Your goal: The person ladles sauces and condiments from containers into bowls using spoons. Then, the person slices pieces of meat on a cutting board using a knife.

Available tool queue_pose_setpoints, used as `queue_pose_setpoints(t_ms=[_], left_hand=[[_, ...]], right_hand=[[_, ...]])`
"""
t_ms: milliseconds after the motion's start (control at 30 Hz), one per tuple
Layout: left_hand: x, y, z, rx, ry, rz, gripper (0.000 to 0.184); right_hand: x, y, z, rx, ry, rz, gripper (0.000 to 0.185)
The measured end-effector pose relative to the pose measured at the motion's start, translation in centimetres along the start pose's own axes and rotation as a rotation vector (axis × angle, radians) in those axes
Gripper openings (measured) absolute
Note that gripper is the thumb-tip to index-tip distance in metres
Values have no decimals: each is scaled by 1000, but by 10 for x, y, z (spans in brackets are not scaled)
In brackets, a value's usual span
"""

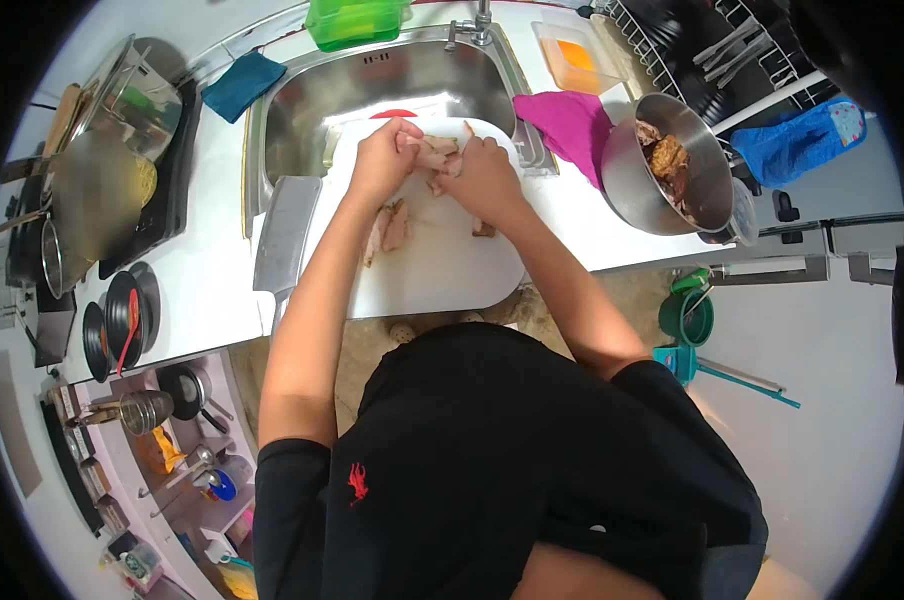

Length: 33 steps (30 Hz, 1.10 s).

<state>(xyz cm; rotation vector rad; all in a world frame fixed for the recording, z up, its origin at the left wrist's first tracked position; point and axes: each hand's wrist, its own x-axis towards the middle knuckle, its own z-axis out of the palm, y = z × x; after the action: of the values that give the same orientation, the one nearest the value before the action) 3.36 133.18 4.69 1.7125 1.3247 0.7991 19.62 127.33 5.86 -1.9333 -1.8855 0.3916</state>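
Observation:
Over the top of a white cutting board (437, 265), my left hand (387, 158) and my right hand (482, 175) grip a pale piece of meat (434, 152) between them, fingers closed on it from both sides. Smaller meat pieces (396, 226) lie on the board below my left hand, and another bit sits near my right wrist. The board overlaps the front of the steel sink (292, 120). A wide grey cleaver-like blade (286, 235) lies on the counter left of the board.
Right of the board stand a steel pot (637, 190) of browned meat and a magenta cloth (570, 125). A plastic container (575, 58) is behind them. To the left are a teal cloth (242, 86), black dishes (124, 310) and a stove with pans.

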Motion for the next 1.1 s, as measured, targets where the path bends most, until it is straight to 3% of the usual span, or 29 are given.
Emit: queue_pose_setpoints(t_ms=[67,167,367,400,467,500,600,633,900,1000,1100], left_hand=[[-2,9,3,214,47,92,13],[-2,16,5,259,161,139,18],[9,10,5,-455,180,-168,19],[8,7,6,-307,160,-160,18],[6,2,9,-9,115,-142,15],[4,2,10,23,140,-144,15],[0,9,11,82,152,-123,16],[0,6,11,86,158,-106,16],[-4,15,12,93,151,-99,16],[-11,26,7,-275,93,-151,15],[-14,22,12,-372,91,-234,16]], right_hand=[[3,-4,1,2,-75,56,55],[7,-9,7,-19,-86,59,54],[13,0,23,307,98,92,42],[14,4,23,360,157,99,40],[13,6,1,539,-46,220,37],[12,9,-9,627,-147,283,36],[18,37,-13,787,-298,189,42],[11,24,-33,783,-316,273,33],[7,64,-60,701,-270,101,29],[-1,68,-68,800,-255,118,28],[-4,68,-74,807,-303,123,28]])
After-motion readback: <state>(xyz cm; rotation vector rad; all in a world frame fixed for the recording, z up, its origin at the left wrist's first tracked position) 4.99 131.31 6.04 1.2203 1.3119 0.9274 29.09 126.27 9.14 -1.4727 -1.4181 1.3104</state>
